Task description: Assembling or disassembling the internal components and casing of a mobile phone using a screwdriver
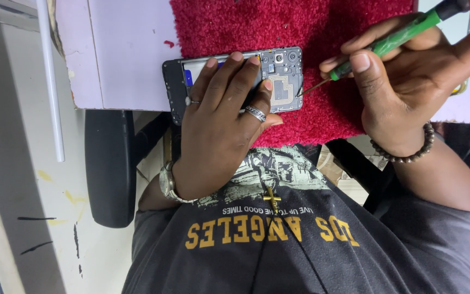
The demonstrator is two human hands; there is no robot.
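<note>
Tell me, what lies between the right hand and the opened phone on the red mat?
In the head view, the green screwdriver bridges that stretch: the right hand holds it, and its metal tip meets the edge of the phone. Beneath the tip, only the red mat shows.

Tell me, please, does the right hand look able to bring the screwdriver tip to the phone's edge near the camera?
Probably yes. The right hand already holds the green screwdriver with its tip at the opened phone's right edge, and the left hand presses further left, leaving that edge clear.
</note>
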